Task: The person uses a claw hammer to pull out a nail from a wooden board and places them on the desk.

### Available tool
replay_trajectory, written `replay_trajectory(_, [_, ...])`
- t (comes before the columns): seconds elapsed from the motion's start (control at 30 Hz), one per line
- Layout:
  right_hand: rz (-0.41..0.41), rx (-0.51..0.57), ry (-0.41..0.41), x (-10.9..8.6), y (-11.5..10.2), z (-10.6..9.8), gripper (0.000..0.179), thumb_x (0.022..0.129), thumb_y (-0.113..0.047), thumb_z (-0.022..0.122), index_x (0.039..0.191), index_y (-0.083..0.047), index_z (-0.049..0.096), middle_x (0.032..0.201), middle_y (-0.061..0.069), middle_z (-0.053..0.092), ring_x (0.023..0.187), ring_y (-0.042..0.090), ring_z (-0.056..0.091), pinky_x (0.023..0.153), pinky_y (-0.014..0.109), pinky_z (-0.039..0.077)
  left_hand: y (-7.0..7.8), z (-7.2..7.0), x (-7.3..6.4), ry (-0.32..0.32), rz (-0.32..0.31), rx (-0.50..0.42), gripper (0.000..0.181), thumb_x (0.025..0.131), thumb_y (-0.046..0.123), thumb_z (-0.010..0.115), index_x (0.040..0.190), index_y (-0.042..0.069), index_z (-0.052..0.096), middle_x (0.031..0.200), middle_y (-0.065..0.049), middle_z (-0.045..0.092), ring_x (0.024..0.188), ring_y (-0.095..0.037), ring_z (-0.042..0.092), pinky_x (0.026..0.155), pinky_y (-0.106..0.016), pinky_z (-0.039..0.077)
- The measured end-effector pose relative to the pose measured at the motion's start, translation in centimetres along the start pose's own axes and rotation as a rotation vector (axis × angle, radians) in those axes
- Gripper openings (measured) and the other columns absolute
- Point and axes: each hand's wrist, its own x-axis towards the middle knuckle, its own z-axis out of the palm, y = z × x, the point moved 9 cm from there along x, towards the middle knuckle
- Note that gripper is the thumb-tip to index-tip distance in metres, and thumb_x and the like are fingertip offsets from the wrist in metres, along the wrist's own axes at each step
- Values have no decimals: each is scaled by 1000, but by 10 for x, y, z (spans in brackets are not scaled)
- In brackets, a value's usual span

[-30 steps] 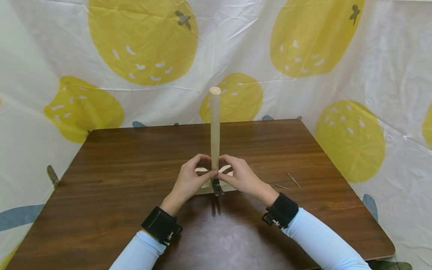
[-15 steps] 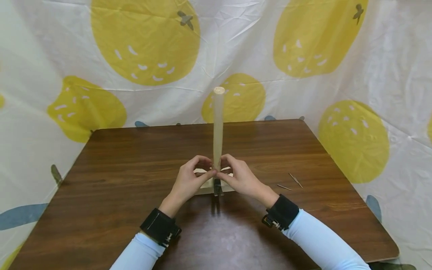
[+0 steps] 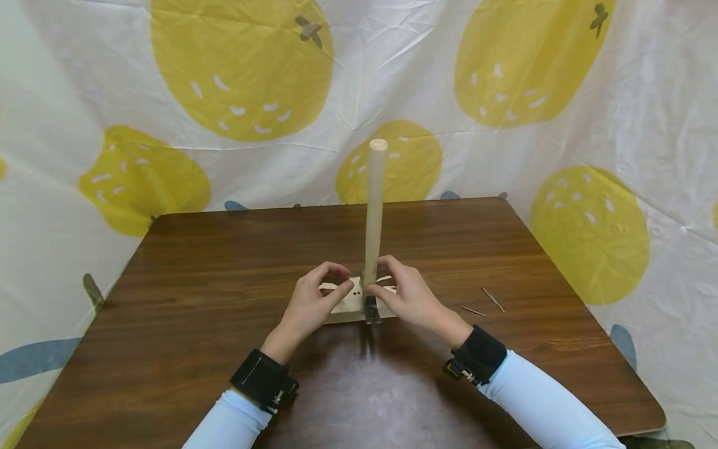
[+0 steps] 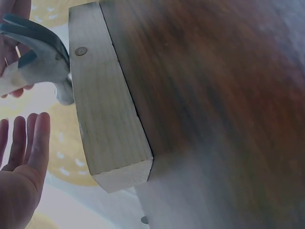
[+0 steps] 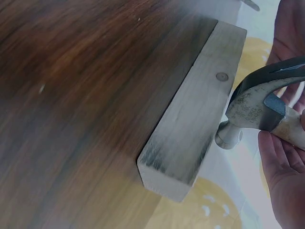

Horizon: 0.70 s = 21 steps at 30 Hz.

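A claw hammer (image 3: 374,206) stands head down on a pale wooden block (image 3: 350,304), its light wooden handle pointing up and leaning slightly right. My right hand (image 3: 405,290) pinches the handle low down, just above the metal head. My left hand (image 3: 314,298) is apart from the hammer, to its left over the block, with thumb and fingers spread and nothing between them. In the right wrist view, the hammer head (image 5: 250,102) has its striking face against the block, claw curving away. Two small dark dots show on the block's top beside the handle.
Several thin nails (image 3: 492,299) lie on the brown wooden table (image 3: 224,299), to the right of the block. Behind the table hangs a white cloth (image 3: 387,56) printed with yellow fruit. A round dark spot (image 4: 81,51) marks the block's near side.
My left hand has come off the hammer handle, where both hands held it before. The hammer has shifted a little to the right along the block, together with my right hand.
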Motion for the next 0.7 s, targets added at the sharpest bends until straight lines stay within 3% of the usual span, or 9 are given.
replay_trajectory(0.13, [17,-22,36,-3,15,-9,32,91,1,69,119,2,54,102,8,65,94,25,67,82,25,51,-3,-1,-2,-6,-14,61,14,93,14,71,105,9,66,97,4,64,94,-16,63,74,-26,53])
replay_trajectory(0.37, [42,-81,137,-6,17,-39,32,91,-1,69,118,-1,53,100,3,63,90,20,64,77,28,52,-7,-2,-5,-25,-34,114,13,94,13,70,106,11,66,98,6,63,95,-14,61,74,-25,52])
replay_trajectory(0.5, [50,-153,193,-10,16,-59,34,90,0,70,118,1,53,98,5,61,90,20,63,77,28,52,-9,-6,-8,-24,-43,135,12,94,14,70,105,15,66,98,6,62,95,-12,61,74,-26,52])
replay_trajectory(0.7, [97,-306,263,-25,20,-85,37,90,-6,72,120,0,52,97,5,61,89,21,63,73,31,52,-10,-13,-8,-22,-35,170,13,94,15,70,106,11,66,98,6,62,95,-14,61,74,-29,52])
